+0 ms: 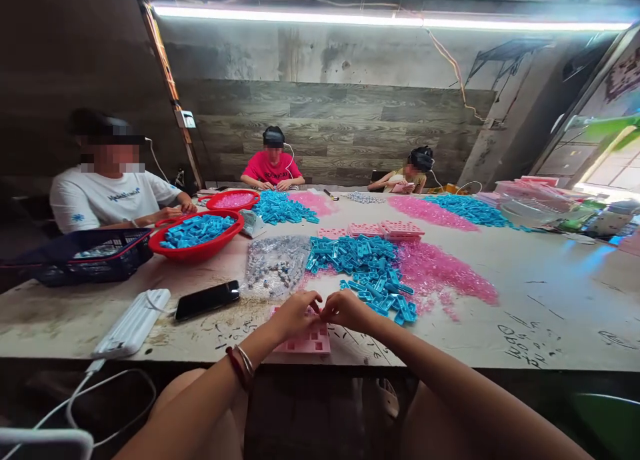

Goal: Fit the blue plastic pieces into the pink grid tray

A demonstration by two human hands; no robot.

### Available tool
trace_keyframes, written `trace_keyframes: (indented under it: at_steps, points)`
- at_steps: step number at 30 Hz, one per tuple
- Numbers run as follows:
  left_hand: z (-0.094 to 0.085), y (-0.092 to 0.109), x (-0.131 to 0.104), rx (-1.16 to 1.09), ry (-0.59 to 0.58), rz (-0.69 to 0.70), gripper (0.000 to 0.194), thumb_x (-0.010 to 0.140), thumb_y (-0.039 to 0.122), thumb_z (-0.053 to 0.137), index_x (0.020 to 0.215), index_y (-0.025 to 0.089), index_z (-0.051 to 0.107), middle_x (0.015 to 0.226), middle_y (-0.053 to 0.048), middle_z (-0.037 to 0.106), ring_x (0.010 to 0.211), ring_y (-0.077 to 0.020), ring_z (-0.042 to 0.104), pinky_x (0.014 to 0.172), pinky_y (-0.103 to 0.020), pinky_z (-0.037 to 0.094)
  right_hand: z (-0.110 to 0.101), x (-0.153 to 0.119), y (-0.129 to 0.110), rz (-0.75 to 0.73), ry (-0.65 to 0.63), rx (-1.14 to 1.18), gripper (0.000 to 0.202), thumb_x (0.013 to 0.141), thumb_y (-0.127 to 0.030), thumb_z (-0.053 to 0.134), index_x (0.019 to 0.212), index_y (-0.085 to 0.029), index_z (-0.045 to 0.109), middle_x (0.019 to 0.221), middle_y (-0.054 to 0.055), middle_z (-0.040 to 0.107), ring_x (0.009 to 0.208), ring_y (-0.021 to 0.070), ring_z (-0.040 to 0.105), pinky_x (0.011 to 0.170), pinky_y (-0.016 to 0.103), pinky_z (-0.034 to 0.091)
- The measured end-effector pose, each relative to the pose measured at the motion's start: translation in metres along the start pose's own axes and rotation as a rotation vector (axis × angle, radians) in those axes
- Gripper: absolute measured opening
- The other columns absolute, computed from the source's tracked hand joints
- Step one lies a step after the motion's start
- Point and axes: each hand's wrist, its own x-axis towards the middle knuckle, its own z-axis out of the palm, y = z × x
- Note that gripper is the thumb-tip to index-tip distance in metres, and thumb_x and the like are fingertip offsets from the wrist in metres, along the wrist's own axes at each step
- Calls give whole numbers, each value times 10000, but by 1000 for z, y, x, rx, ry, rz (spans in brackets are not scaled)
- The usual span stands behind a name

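Observation:
A pink tray with square holes [307, 342] lies at the table's front edge, under my hands. Over its upper left part is my left hand [299, 311], fingers bent and pinched together. My right hand [346, 308] meets it from the right, thumb and fingertips also closed. Whatever the fingertips hold is too small to make out. Just beyond the hands lies a heap of blue plastic pieces [367, 263], with small clear pink pieces [445, 273] heaped to its right. A clear bag of small metallic parts [277, 265] rests to the left of the blue heap.
Stacked pink trays [400, 230] stand behind the blue heap. Leftward are a black phone [207, 301], a white power bank [133, 323], a red basket of blue pieces [200, 252] and a dark basket [107, 267]. Three people sit around the table's far and left sides.

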Motion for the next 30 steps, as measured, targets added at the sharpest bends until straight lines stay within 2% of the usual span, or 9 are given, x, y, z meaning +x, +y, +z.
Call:
trace_keyframes:
  at_steps: [3, 5, 7, 10, 14, 19, 24, 26, 30]
  points:
    - [-31, -7, 1, 203, 81, -104, 214, 776, 117, 492, 956, 169, 596, 993, -48, 653, 953, -164, 579, 871, -285, 417, -2, -3, 9, 32, 46, 8, 117, 674, -87, 629, 684, -157, 722, 665, 47, 686, 568, 113, 596, 538, 188, 417]
    - [-52, -21, 0, 370, 95, -303, 268, 798, 91, 416, 944, 176, 623, 1003, -46, 655, 965, -160, 579, 880, -272, 414, -7, -6, 19, 31, 76, 15, 126, 693, -110, 617, 740, -166, 720, 719, 52, 697, 612, 126, 615, 576, 204, 445]
    - [-66, -40, -3, 429, 108, -371, 329, 776, 50, 382, 972, 148, 628, 1041, -87, 642, 1001, -191, 568, 902, -308, 402, -16, -10, 31, 37, 136, -2, 146, 711, -126, 597, 780, -180, 715, 776, 51, 703, 656, 135, 628, 612, 222, 462]
    - [-67, -69, -4, 462, 23, -364, 276, 738, 77, 446, 899, 150, 657, 973, -86, 660, 966, -203, 580, 876, -298, 415, -34, -20, 50, 142, 304, -51, 150, 745, -169, 563, 777, -188, 709, 785, 47, 705, 675, 153, 634, 627, 251, 474]
    - [-55, -97, 7, 486, -63, -336, 193, 710, 77, 470, 717, 139, 652, 865, -91, 648, 894, -197, 590, 834, -271, 418, -45, -32, 70, 321, 441, 10, 145, 763, -229, 565, 781, -187, 702, 749, 37, 708, 683, 169, 646, 627, 269, 491]
    - [-50, -113, 15, 500, 2, -332, 262, 713, 52, 451, 903, 112, 620, 978, -118, 590, 913, -195, 571, 821, -270, 411, -28, -16, 73, 202, 353, -103, 200, 766, -165, 557, 926, -193, 673, 945, 55, 683, 906, 191, 614, 822, 331, 478]
    - [-51, -114, 12, 462, 43, -344, 215, 718, 68, 463, 788, 134, 655, 906, -78, 605, 871, -180, 573, 809, -258, 415, -10, 26, 69, 113, 177, -292, 462, 743, -71, 541, 1195, -165, 531, 1227, 112, 537, 1133, 232, 488, 946, 370, 402]
    - [-52, -110, 11, 457, 38, -363, 223, 736, 81, 450, 757, 147, 662, 914, -69, 608, 844, -172, 577, 782, -258, 425, -7, 39, 71, 146, 133, -337, 499, 735, -28, 516, 1217, -157, 508, 1214, 124, 541, 1104, 232, 511, 932, 356, 406]
    - [-56, -87, 9, 505, 89, -347, 267, 739, 67, 438, 821, 161, 674, 931, -76, 627, 945, -212, 550, 814, -291, 427, -4, 45, 77, 169, 119, -334, 379, 786, -18, 433, 1117, -140, 571, 1077, 123, 611, 1002, 213, 564, 875, 323, 426]
